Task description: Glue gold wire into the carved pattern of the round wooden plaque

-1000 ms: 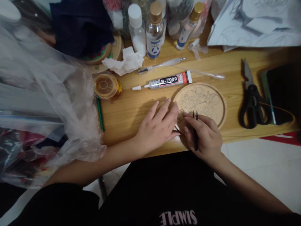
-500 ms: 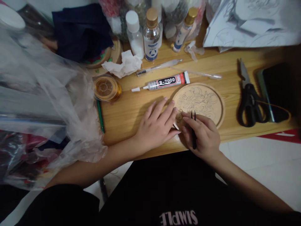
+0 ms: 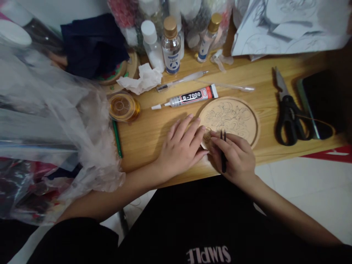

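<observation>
A round wooden disc (image 3: 233, 117) with a drawn floral pattern lies flat near the front edge of the wooden table (image 3: 154, 128). My left hand (image 3: 180, 148) rests flat on the table, its fingers stretched out and touching the disc's left rim. My right hand (image 3: 236, 157) sits at the disc's lower edge, closed around black tweezers (image 3: 223, 152) whose tips point away from me over the disc. A small piece lies between the fingertips of both hands; I cannot make it out.
A B-7000 glue tube (image 3: 189, 97) lies just behind the disc, with pens and bottles (image 3: 171, 46) further back. A gold wire spool (image 3: 122, 106) and clear plastic bags (image 3: 52, 121) are left. Black scissors (image 3: 287, 110) and a dark phone (image 3: 320, 102) lie right.
The view has drifted a little, so everything sits slightly left and higher in frame. Both hands stay at the disc's lower left edge with the tweezers held the same way.
</observation>
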### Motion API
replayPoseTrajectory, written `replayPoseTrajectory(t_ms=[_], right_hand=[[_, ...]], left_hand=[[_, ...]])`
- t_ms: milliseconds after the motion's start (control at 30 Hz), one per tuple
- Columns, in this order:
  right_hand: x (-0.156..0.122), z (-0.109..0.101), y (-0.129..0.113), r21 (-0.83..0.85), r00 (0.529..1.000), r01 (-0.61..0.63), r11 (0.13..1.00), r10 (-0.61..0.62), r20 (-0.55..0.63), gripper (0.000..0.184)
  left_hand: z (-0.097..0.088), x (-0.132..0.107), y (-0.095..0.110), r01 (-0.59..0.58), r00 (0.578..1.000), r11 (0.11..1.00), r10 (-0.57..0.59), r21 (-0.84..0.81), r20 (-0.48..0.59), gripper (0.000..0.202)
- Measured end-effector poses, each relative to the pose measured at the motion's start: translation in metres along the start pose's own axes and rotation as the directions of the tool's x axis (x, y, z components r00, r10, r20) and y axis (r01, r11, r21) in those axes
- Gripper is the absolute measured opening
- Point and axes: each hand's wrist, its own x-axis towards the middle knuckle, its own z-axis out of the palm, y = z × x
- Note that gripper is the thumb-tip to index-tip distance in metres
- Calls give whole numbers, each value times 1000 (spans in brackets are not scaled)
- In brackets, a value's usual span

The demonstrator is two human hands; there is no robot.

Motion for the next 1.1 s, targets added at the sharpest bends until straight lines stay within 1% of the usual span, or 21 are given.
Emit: replayPoseTrajectory(t_ms=[200, 333, 500, 700, 800, 967, 1100], right_hand=[[-2, 0, 0, 15, 1000, -9, 1000, 9, -5, 40], [-2, 0, 0, 14, 1000, -17, 1000, 17, 2, 42], [-2, 0, -1, 17, 1000, -22, 1000, 22, 9, 40], [-3, 0, -1, 13, 1000, -25, 1000, 24, 10, 41], [-3, 0, -1, 10, 1000, -27, 1000, 27, 8, 42], [-2, 0, -2, 13, 999, -32, 999, 32, 9, 43], [-2, 0, -1, 8, 999, -31, 999, 31, 11, 42]], left_hand=[[1, -1, -1, 20, 1000, 998, -18, -62, 20, 51], [1, -1, -2, 34, 999, 993, -31, -111, 35, 50], [3, -1, -4, 27, 1000, 988, -27, -151, 0, 50], [4, 0, -8, 53, 998, 955, -62, -291, -23, 49], [5, 1, -9, 57, 997, 940, -73, -335, -33, 47], [5, 1, -9, 54, 997, 943, -71, -328, -39, 45], [4, 1, -7, 55, 998, 967, -55, -247, 7, 48]])
